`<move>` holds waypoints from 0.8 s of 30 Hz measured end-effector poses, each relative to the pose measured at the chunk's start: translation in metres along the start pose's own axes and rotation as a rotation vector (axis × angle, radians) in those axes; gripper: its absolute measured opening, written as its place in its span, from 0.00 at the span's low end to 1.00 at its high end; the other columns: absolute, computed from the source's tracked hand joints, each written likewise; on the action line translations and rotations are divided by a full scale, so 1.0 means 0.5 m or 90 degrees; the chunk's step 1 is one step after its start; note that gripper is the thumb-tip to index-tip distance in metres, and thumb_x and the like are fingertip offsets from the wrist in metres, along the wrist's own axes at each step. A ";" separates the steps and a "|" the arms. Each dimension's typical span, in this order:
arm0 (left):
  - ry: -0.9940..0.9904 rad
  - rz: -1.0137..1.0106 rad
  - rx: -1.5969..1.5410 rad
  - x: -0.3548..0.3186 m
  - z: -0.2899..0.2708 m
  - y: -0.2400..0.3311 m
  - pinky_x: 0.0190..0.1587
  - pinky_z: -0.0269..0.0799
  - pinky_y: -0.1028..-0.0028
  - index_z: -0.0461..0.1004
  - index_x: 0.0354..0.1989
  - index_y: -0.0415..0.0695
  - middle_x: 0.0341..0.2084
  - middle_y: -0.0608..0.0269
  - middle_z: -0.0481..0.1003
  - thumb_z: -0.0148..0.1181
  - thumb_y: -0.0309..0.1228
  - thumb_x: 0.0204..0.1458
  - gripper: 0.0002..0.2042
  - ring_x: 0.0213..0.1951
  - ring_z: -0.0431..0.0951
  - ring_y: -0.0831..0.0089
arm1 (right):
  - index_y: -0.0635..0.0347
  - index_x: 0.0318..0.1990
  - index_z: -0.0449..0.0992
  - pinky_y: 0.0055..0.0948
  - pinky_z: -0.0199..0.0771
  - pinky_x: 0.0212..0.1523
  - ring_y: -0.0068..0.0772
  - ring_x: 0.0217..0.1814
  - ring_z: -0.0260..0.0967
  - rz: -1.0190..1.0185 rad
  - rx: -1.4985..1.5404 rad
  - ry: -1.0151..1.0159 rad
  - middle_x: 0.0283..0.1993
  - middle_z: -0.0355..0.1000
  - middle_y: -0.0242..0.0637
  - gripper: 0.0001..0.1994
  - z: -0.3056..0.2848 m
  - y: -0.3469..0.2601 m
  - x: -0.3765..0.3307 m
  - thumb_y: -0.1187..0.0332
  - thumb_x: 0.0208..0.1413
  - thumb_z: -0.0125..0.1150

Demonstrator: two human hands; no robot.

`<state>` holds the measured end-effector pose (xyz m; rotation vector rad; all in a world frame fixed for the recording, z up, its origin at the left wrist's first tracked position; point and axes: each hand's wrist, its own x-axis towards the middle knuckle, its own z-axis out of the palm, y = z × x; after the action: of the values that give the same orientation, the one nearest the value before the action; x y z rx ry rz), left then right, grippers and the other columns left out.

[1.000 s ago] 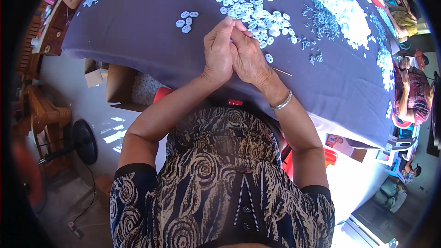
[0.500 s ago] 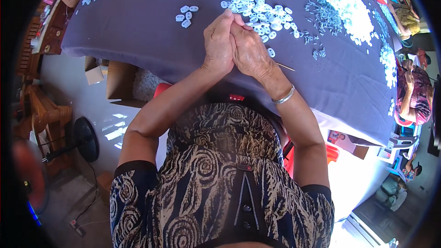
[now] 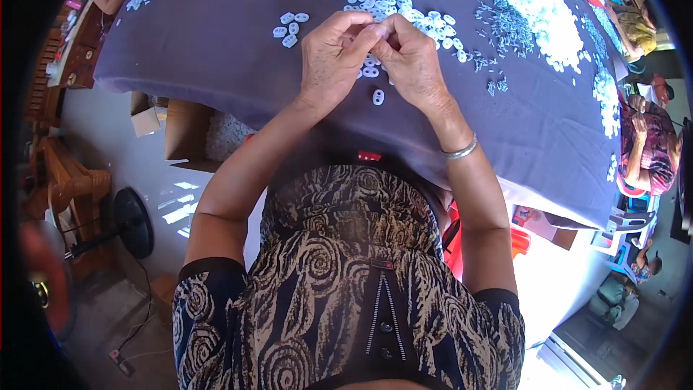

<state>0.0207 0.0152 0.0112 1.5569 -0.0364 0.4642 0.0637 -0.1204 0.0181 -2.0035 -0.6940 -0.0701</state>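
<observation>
Meeting fingertip to fingertip over the cloth [image 3: 216, 43], left hand [image 3: 333, 58] and right hand [image 3: 411, 61] pinch together (contents hidden); a white piece [image 3: 377, 97] lies just below.

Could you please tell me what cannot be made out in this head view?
- What the left hand and right hand pinch: hidden by the touching fingertips.
- Shape details of the small white pieces: too small.
- The far end of the purple-covered table: cut off by the top edge.

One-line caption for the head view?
Both hands, left hand and right hand, meet fingertip to fingertip over small white pieces scattered on a purple-grey tablecloth.
</observation>
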 end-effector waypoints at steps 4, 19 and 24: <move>0.086 0.055 0.059 0.046 -0.040 -0.003 0.29 0.67 0.82 0.77 0.32 0.39 0.22 0.70 0.75 0.63 0.28 0.49 0.06 0.25 0.70 0.85 | 0.62 0.34 0.73 0.17 0.64 0.24 0.11 0.24 0.60 0.021 0.064 -0.061 0.22 0.68 0.24 0.05 -0.046 0.005 0.012 0.72 0.52 0.62; 0.060 0.000 0.615 0.106 -0.200 -0.031 0.39 0.69 0.66 0.77 0.30 0.48 0.30 0.62 0.72 0.60 0.34 0.48 0.05 0.35 0.76 0.63 | 0.56 0.41 0.76 0.29 0.72 0.32 0.32 0.28 0.70 -0.076 -0.227 -0.031 0.30 0.70 0.36 0.12 -0.073 0.042 0.018 0.73 0.46 0.64; 0.077 0.089 0.529 0.097 -0.173 -0.031 0.35 0.70 0.68 0.77 0.30 0.47 0.27 0.62 0.71 0.61 0.29 0.47 0.03 0.32 0.75 0.64 | 0.58 0.41 0.76 0.28 0.72 0.33 0.31 0.30 0.72 -0.053 -0.279 0.047 0.30 0.72 0.37 0.11 -0.091 0.071 0.024 0.74 0.49 0.61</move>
<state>0.0469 0.1121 0.0088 2.3437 0.1620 0.7383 0.1019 -0.1654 0.0176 -2.3726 -0.7620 -0.3714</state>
